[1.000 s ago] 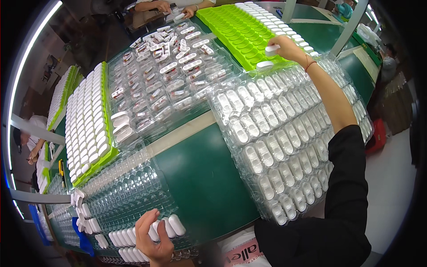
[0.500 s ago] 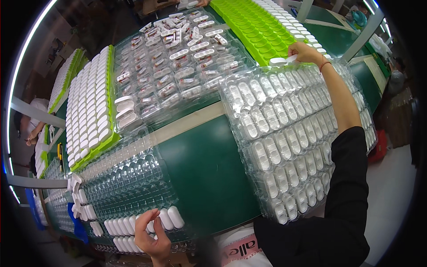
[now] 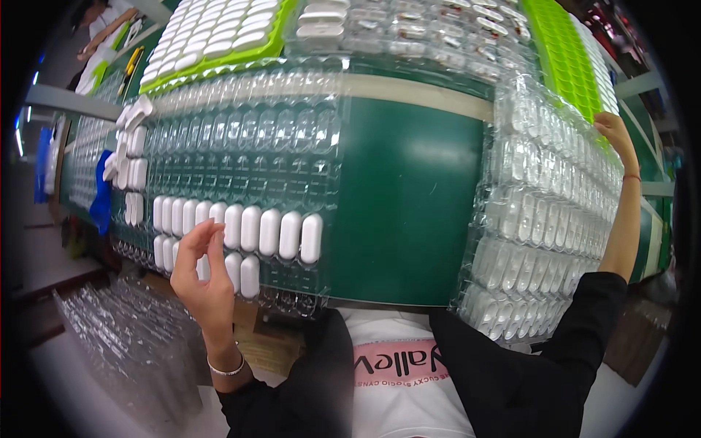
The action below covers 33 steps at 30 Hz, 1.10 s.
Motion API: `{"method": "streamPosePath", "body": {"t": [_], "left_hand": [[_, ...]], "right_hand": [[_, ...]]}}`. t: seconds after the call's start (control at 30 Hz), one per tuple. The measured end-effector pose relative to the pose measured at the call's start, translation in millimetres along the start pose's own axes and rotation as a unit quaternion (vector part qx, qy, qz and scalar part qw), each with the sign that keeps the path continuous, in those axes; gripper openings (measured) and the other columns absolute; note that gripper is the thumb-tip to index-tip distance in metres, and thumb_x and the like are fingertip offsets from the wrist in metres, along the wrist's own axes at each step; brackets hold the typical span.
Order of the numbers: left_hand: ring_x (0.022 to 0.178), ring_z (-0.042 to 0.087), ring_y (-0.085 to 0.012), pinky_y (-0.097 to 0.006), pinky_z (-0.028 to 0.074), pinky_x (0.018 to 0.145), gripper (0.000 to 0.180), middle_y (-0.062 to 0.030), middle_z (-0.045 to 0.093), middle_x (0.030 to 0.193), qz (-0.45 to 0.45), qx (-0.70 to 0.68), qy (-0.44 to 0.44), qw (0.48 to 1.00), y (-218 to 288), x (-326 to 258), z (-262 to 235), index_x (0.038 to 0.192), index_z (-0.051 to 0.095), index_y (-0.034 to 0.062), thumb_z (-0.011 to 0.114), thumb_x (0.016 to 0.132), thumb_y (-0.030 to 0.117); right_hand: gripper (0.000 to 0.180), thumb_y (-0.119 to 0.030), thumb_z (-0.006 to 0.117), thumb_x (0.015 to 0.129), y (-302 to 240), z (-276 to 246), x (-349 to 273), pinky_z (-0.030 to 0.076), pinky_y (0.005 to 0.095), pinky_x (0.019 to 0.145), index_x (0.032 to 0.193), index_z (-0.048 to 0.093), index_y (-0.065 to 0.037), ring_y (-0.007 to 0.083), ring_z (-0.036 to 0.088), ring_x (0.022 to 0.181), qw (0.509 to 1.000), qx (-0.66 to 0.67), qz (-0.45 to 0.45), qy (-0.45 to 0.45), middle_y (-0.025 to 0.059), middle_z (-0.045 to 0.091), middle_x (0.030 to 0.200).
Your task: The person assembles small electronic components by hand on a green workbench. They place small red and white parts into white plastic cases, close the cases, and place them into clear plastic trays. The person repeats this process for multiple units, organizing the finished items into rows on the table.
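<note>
Over a clear plastic blister tray (image 3: 241, 131) on the left, my left hand (image 3: 204, 281) has thumb and index finger pinched together. Its fingertips are in front of a row of white oval cases (image 3: 269, 232) in that tray, and I cannot make out whether they hold anything. A second, shorter row of white cases (image 3: 250, 276) lies nearer me, partly hidden by this hand. Far out to the right, my right hand (image 3: 615, 135) has its fingers closed at the edge of a bright green moulded tray (image 3: 558, 51). Whatever its fingertips hold is too small to see.
Stacked clear trays (image 3: 540, 212) with pale oval inserts stand at the right. Loose white pieces (image 3: 135, 142) and a blue strip (image 3: 102, 193) lie at the left. Behind are a green tray of white cases (image 3: 219, 36) and a yellow cutter (image 3: 133, 60). The green tabletop (image 3: 409, 190) shows between.
The view has swung, so the left tray sits more central. My right hand, earlier at a white oval piece by the green tray, now shows none. My left hand stays pinched over the white cases.
</note>
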<state>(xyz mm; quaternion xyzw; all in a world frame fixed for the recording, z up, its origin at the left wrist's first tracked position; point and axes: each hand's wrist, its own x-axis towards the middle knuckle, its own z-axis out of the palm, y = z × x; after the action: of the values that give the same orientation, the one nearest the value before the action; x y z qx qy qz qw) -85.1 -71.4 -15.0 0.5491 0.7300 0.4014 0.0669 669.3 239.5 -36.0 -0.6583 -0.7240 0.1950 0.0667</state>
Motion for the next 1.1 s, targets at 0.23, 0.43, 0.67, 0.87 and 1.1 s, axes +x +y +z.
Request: {"method": "streamPosePath", "body": {"t": [0.23,0.43,0.67,0.87,1.1], "left_hand": [[0.069,0.054,-0.0135,-0.027,0.042,0.063,0.015,-0.0051,0.064,0.081,0.064,0.0,-0.138,0.988,21,-29,17,0.096,0.069,0.0023,0.071,0.081,0.001],[0.082,0.051,-0.0302,-0.041,0.044,0.07,0.019,-0.0111,0.053,0.083,0.145,0.167,-0.161,0.962,34,-29,58,0.089,0.063,0.001,0.072,0.075,0.01],[0.082,0.048,-0.0309,-0.04,0.042,0.075,0.022,-0.0122,0.051,0.083,0.168,0.17,-0.215,0.947,33,-27,50,0.089,0.06,0.0009,0.071,0.071,0.007],[0.075,0.045,-0.0245,-0.038,0.041,0.068,0.021,-0.0075,0.047,0.076,0.139,0.162,-0.197,0.957,28,-27,53,0.084,0.06,0.0005,0.076,0.074,0.01],[0.092,0.06,-0.022,-0.034,0.051,0.081,0.027,-0.0118,0.061,0.096,0.119,-0.061,-0.074,0.988,47,-49,53,0.101,0.06,-0.0059,0.071,0.077,-0.008]], "right_hand": [[0.03,-0.018,0.06,0.096,-111,15,-38,0.048,0.027,0.088,0.115,0.063,0.005,0.0142,0.064,0.099,0.981,0.043,-0.105,0.157,0.0086,0.069,0.106],[0.021,-0.015,0.065,0.092,-253,62,-126,0.048,0.0288,0.089,0.106,0.07,0.0,0.0164,0.066,0.096,0.977,-0.024,-0.15,0.151,0.0096,0.072,0.103],[0.017,-0.014,0.067,0.09,-266,60,-196,0.049,0.0282,0.074,0.1,0.071,-0.002,0.0141,0.066,0.079,0.975,0.035,-0.11,0.191,0.007,0.073,0.089],[0.018,-0.016,0.067,0.089,-235,65,-262,0.045,0.0259,0.066,0.097,0.071,-0.001,0.0087,0.059,0.07,0.98,0.034,0.075,0.179,0.004,0.072,0.084],[0.021,-0.022,0.071,0.082,-250,99,-314,0.043,0.0364,0.062,0.08,0.065,-0.002,0.0245,0.056,0.066,0.97,-0.083,0.157,0.168,0.008,0.058,0.072]]}}
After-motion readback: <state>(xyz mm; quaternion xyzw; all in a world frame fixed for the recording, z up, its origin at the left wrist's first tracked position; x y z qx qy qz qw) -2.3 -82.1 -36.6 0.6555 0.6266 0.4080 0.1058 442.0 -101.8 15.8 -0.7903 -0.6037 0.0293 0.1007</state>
